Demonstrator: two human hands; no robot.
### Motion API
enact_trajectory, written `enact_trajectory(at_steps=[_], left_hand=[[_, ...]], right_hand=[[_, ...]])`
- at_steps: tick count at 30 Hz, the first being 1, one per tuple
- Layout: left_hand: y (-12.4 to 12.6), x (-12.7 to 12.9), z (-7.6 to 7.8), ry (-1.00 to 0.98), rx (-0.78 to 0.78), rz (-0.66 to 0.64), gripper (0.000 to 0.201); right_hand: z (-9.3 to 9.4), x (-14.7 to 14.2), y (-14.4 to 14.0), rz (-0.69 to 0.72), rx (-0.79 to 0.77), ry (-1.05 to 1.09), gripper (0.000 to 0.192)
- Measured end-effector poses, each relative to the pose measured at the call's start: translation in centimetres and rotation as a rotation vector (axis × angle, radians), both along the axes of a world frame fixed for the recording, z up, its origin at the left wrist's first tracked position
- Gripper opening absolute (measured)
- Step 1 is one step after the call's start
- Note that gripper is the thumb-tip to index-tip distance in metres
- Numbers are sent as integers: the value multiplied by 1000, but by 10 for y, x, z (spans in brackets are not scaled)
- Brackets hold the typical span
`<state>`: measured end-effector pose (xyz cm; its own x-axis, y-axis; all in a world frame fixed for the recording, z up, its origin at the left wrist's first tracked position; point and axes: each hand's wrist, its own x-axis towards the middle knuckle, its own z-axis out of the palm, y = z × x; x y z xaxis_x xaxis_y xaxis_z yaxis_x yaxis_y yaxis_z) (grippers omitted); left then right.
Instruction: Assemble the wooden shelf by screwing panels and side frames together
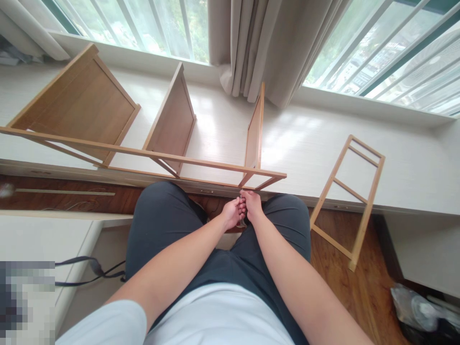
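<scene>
My two hands meet between my knees, just in front of the ledge. My left hand (pixel 233 213) is closed, its fingers curled in toward the other hand. Thumb and fingers of my right hand (pixel 252 204) are pinched together at a small thin item too tiny to name. Just beyond them is the right end of a wooden shelf frame (pixel 208 164). Three upright wooden panels are joined to its long rails: a wide left panel (pixel 81 100), a middle panel (pixel 172 122) and a narrow right panel (pixel 256 132).
A separate ladder-shaped wooden frame (pixel 370 211) leans on the white window ledge (pixel 309 139), its foot over the wood floor (pixel 338 287). Curtains (pixel 247 52) hang behind. A plastic bag (pixel 413 306) lies at lower right; a dark strap (pixel 89 268) is at left.
</scene>
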<state>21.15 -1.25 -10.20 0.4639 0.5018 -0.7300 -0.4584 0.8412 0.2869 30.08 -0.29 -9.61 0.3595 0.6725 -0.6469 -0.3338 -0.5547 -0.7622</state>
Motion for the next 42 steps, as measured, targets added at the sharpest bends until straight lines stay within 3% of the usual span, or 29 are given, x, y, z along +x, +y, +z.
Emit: enact_trajectory(at_steps=[15, 22, 34, 42], left_hand=[[-4, 0, -3, 148, 4, -50, 29], [-6, -2, -7, 283, 144, -107, 24], [-4, 1, -7, 204, 107, -91, 33], [-6, -2, -7, 148, 105, -74, 40]], right_hand=[[-6, 1, 0, -27, 53, -89, 17], [-7, 3, 1, -21, 59, -125, 18], [-13, 5, 1, -42, 75, -89, 22], [-4, 2, 0, -42, 66, -78, 17]])
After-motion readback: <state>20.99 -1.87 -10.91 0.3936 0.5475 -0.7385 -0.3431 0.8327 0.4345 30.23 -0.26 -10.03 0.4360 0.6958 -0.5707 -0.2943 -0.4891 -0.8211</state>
